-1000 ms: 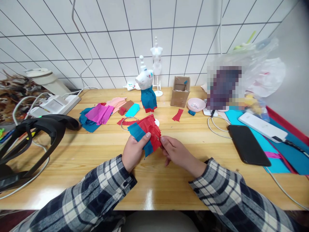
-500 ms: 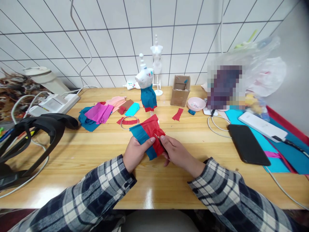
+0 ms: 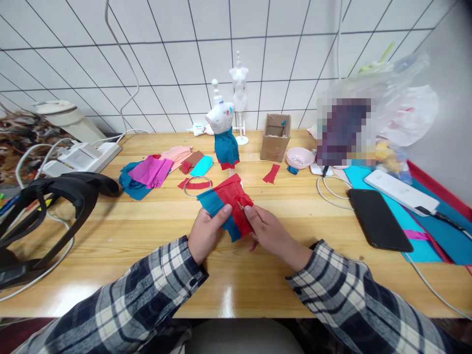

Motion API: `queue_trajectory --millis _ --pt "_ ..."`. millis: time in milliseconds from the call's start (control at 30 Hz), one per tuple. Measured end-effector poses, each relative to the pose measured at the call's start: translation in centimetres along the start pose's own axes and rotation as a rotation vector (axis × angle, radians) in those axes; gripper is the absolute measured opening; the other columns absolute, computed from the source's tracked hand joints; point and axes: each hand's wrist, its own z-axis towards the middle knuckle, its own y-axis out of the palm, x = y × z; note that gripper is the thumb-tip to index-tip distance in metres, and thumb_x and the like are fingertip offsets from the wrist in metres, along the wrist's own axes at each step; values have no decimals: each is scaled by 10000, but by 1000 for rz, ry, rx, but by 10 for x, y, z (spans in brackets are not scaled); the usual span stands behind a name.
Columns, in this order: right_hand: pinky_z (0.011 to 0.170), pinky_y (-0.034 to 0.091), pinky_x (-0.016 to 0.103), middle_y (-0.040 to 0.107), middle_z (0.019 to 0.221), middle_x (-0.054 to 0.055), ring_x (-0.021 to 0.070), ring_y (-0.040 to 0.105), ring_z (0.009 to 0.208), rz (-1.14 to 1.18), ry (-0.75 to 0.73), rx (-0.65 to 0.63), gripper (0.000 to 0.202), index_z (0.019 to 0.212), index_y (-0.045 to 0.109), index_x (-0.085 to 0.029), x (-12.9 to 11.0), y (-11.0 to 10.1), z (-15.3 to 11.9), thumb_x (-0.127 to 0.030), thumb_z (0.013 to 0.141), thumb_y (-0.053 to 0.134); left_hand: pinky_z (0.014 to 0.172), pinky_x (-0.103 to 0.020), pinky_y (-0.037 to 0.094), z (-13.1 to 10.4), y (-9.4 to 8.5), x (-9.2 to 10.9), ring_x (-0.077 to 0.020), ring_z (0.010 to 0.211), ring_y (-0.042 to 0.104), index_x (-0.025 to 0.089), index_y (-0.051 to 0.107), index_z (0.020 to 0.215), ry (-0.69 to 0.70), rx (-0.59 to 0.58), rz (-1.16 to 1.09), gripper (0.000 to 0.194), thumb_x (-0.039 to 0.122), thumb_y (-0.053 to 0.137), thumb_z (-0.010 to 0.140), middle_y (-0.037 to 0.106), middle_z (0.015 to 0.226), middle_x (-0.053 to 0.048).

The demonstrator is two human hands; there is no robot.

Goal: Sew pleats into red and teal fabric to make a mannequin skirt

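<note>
A piece of red and blue crepe paper (image 3: pixel 229 186) is held up over the middle of the table. My left hand (image 3: pixel 206 233) is closed on its blue side, thumb on top and fingers underneath. Against the gathered red part, my right hand (image 3: pixel 271 231) pinches a small pointed metal tool (image 3: pixel 240 206); its handle is hidden, so I cannot tell its kind. Just behind the paper stands a small white dress form (image 3: pixel 220 118) wearing a blue skirt with a red hem (image 3: pixel 226 149). A metal ring (image 3: pixel 185 191) lies left of the paper, over a red strip (image 3: pixel 197 184).
Coloured paper pieces (image 3: pixel 153 172) lie at the left, near a black headset (image 3: pixel 83 216). Behind are a second dress form (image 3: pixel 239 81), a cardboard box (image 3: pixel 275 147) and a pink bowl (image 3: pixel 299 164). A phone (image 3: pixel 379 220) and white power bank (image 3: pixel 401 189) lie right.
My left thumb has shifted slightly up and left on the paper. The metal tip has moved a little on the red part. Otherwise things stay in place.
</note>
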Motion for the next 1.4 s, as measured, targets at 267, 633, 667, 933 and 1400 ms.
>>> queue_trajectory --millis 267,633,667,933,1400 --pt "374 516 271 426 582 -39 115 479 439 21 -2 -27 489 786 481 -227 3 0 -1 -694 894 385 776 -313 568 5 3 4 -182 791 700 154 705 932 26 49 -117 221 230 775 737 757 936 -45" --pt "400 540 250 413 589 -50 101 479 457 71 13 -26 512 829 513 -213 2 1 -2 -709 881 399 724 -318 576 3 4 5 -190 750 697 148 713 910 -8 -1 -100 201 231 771 737 760 882 -46" --pt "399 540 256 412 592 -49 104 477 458 66 12 -22 514 831 514 -214 3 1 -1 -712 879 397 723 -318 574 3 4 5 -190 752 697 151 714 910 -4 -5 -92 196 233 769 741 760 883 -44" --pt "366 500 248 440 612 -38 104 479 441 8 -5 3 505 802 501 -219 4 0 0 -709 876 406 776 -346 563 4 4 6 -220 821 709 166 713 975 -1 -18 -67 266 297 768 750 758 958 -63" --pt "398 529 260 431 516 -69 97 457 396 77 63 -42 513 796 486 -213 5 2 -2 -703 893 372 837 -370 555 4 -1 3 -224 853 696 169 710 1014 23 -17 22 303 268 778 736 753 971 -64"
